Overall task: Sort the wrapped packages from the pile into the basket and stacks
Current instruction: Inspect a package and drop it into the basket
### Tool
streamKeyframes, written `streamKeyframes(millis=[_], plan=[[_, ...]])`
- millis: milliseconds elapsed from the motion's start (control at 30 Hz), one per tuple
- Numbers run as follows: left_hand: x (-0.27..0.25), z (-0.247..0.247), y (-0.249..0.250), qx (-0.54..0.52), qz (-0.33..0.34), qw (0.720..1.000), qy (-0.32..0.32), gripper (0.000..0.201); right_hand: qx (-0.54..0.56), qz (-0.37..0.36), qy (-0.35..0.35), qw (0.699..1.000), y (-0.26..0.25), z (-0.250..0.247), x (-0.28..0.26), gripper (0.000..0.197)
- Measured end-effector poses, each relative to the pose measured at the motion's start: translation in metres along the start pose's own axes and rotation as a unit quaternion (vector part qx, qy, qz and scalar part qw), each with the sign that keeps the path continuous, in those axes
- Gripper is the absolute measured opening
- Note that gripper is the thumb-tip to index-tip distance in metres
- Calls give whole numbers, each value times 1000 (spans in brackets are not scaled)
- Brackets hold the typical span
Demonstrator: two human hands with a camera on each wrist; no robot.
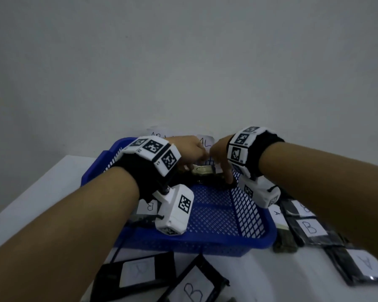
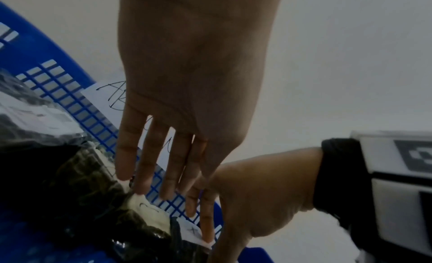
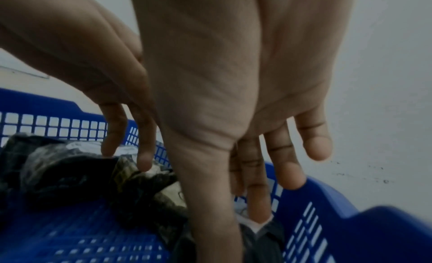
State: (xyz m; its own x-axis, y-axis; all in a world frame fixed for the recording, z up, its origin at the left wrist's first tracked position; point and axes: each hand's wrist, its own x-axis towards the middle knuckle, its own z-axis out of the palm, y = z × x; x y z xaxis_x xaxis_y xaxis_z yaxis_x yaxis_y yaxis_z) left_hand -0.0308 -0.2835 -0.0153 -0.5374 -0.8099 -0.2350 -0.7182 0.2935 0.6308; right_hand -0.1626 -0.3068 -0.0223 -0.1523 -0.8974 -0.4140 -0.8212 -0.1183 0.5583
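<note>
Hands point(image 1: 205, 153) over basket point(image 1: 205, 243), white table point(image 1: 31, 192)

Basket point(image 1: 258, 241) is made of blue plastic, moulded into an open mesh, fairly matt. Packages point(image 1: 202, 171) inside are wrapped in dark, crinkly, glossy film, with matt white paper labels point(image 1: 312, 228) stuck on the ones outside. Bench point(image 1: 31, 192) is seen as smooth, matt white. Wristbands point(image 1: 140, 171) look like black cloth.
</note>
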Motion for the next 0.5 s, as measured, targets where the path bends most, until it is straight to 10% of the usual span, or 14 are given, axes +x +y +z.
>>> streamKeyframes(millis=[100, 267, 500], plan=[[5, 4, -1, -5, -30, 999, -39, 29, 57, 25, -22, 998, -1, 1, -6, 58], [0, 4, -2, -52, -34, 997, -50, 32, 19, -4, -52, 998, -6, 0, -4, 74], [-25, -11, -4, -125, -13, 992, 9, 32, 188, -47, 11, 981, 30, -4, -43, 40]])
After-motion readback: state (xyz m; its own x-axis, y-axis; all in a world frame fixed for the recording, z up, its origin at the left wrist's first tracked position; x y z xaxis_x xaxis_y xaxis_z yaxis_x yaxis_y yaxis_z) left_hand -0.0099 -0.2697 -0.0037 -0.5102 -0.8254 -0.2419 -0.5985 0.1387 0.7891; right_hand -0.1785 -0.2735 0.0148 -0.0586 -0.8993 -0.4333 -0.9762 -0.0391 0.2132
